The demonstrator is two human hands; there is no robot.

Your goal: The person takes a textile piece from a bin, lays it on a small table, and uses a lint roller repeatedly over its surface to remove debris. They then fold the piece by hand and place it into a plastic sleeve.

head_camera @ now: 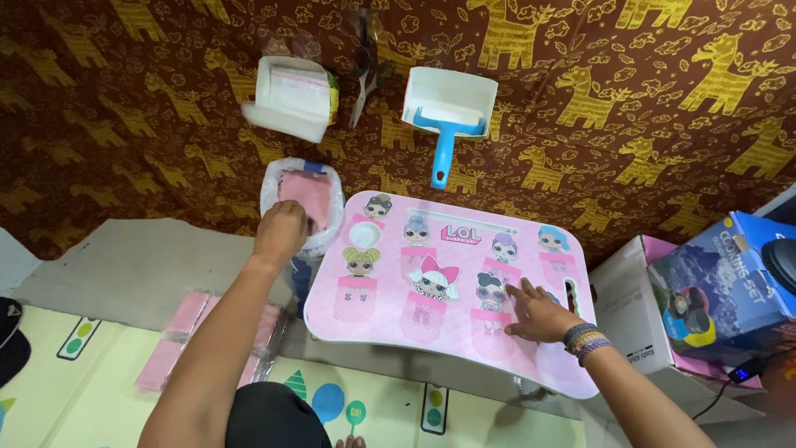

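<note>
The fingers of the left hand [282, 231] curl down into a clear plastic bag [303, 206] of pink sheets, so it cannot be told whether they grip a sheet or merely touch the stack. The bag stands on the floor just beside the left edge of a small pink table [452, 290], a glossy rounded lap table printed with cartoon dolls. The right hand [537, 314] lies flat on the tabletop near its right end, fingers spread, a beaded bracelet [584, 340] at the wrist. The table's legs are hidden beneath its top.

Flat pink packets [192, 332] lie on the floor under the left forearm, partly covered by it. Farther off, on the brown cloth [630, 91] patterned with gold animals, rest a white dustpan with a blue handle [446, 116] and an open white packet [292, 95]; between them something crinkled and transparent is too blurred to name. At the right, a white carton [638, 311] and a blue printed box [730, 278] are cut off by the frame.
</note>
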